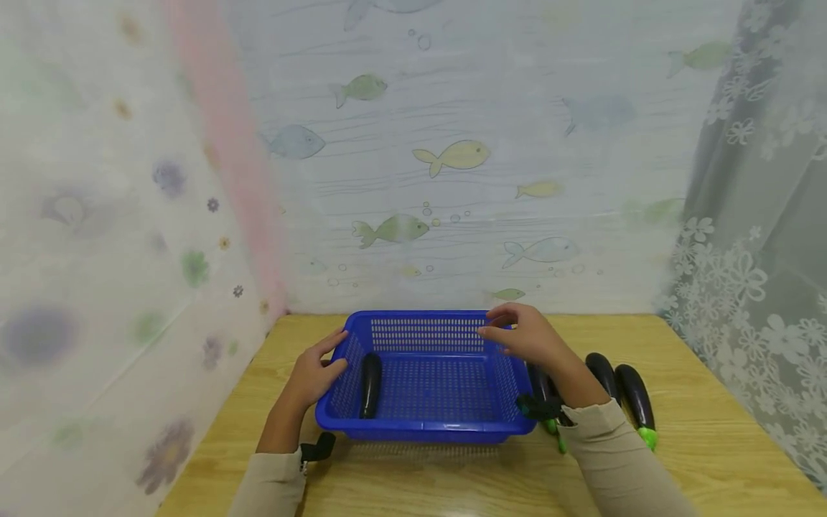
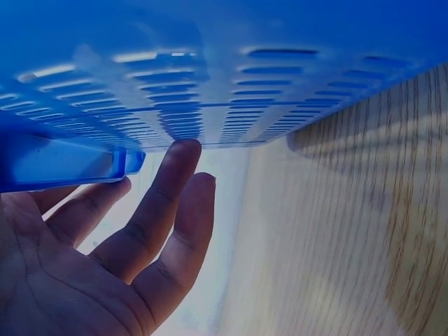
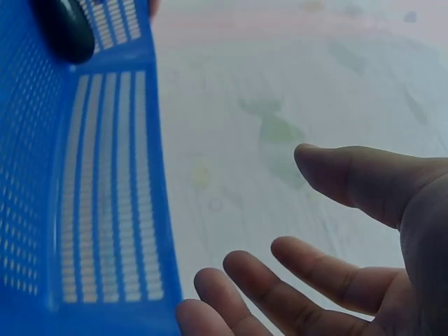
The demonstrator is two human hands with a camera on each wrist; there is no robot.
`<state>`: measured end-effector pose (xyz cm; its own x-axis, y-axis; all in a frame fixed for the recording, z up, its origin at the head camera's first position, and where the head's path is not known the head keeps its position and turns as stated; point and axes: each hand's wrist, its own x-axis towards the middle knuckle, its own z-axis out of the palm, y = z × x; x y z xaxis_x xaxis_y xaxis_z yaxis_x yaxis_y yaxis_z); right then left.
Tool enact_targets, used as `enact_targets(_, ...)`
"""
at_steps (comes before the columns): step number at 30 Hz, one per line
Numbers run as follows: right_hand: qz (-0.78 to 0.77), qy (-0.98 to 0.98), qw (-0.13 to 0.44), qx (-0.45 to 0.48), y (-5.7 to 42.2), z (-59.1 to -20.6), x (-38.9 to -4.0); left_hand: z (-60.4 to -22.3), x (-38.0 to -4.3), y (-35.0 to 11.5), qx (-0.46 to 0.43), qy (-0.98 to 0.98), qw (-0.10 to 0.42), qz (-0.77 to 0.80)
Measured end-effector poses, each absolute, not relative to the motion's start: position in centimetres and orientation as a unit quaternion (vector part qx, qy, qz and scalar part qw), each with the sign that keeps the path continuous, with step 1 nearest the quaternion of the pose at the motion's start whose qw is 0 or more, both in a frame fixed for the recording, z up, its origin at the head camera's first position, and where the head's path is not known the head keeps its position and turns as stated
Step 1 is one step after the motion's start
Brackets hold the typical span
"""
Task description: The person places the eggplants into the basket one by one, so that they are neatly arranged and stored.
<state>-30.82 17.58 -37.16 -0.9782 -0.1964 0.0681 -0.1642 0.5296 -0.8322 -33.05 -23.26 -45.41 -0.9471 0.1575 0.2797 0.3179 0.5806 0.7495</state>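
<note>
A blue plastic basket (image 1: pixel 426 426) with slotted walls stands on the table, and one dark eggplant (image 1: pixel 370 385) lies along its left side. My left hand (image 1: pixel 314 375) holds the basket's left rim, thumb over the top; in the left wrist view its fingers (image 2: pixel 150 210) reach under the rim along the outer wall. Above the right rear corner hovers my right hand (image 1: pixel 526 336), thumb and fingers spread apart with nothing between them. In the right wrist view, this right hand (image 3: pixel 336 245) is beside the basket wall (image 3: pixel 105 189).
Several more eggplants (image 1: pixel 636 398) with green stem ends lie on the wooden table (image 1: pixel 704 445) to the basket's right, partly hidden by my right forearm. A fish-patterned curtain (image 1: pixel 452 215) hangs behind the table, and a flowered sheet (image 1: pixel 129 287) on the left.
</note>
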Motion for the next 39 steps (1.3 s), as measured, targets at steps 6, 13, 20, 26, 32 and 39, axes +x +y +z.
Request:
enact_targets(6,-0.466,0.882,0.012,-0.074,20.5,-38.5,-30.3,-45.6,-33.1,-23.2,-0.133,-0.883,0.091,-0.440)
enact_targets(13,-0.482,0.874,0.008,-0.059,23.3,-39.1,-29.6,-45.6,-33.1,-23.2,-0.125,-0.887,0.096,-0.434)
enact_targets(20,-0.519,0.853,0.019,-0.054,26.1,-38.5,-28.5,-45.4,-33.0,-23.3,-0.125,-0.886,0.095,-0.436)
enact_targets(26,-0.518,0.855,0.007,-0.034,28.7,-38.4,-27.6,-45.3,-32.8,-23.2,-0.129,-0.885,0.092,-0.439)
enact_targets(32,-0.534,0.846,-0.007,-0.010,31.6,-38.8,-27.0,-45.2,-32.8,-23.2,-0.129,-0.886,0.097,-0.435)
enact_targets(39,-0.576,0.817,-0.030,0.027,35.3,-40.1,-26.2,-45.3,-32.8,-23.2,-0.126,-0.887,0.095,-0.434)
